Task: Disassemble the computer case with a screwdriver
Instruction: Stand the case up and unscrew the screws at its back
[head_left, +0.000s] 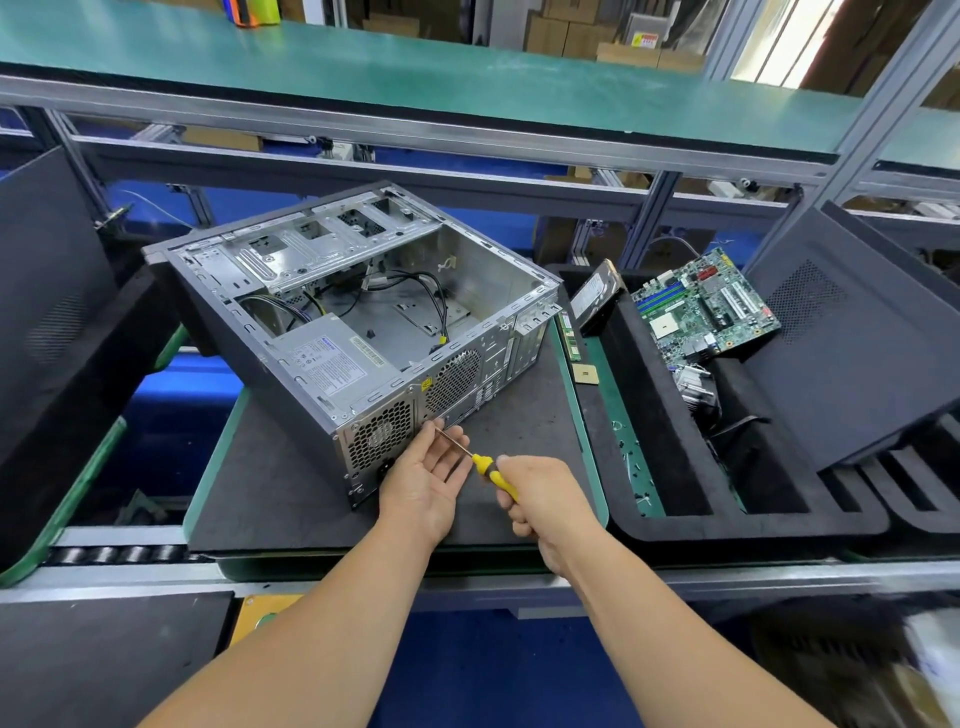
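Note:
An open grey computer case (358, 312) lies on its side on a dark mat, its rear panel facing me. Inside sit the power supply (332, 364) and loose cables. My right hand (540, 499) grips the yellow handle of a screwdriver (485, 467). Its shaft points up-left, the tip at the rear panel near the power supply's fan grille (376, 434). My left hand (426, 478) lies palm up under the shaft with relaxed fingers, its fingertips at the tip by the panel.
A black foam tray (670, 447) to the right holds a green motherboard (706, 306), a hard drive (600, 296) and a heatsink (696, 387). A dark side panel (852, 338) leans at far right. A memory stick (570, 338) and a chip (584, 373) lie beside the case.

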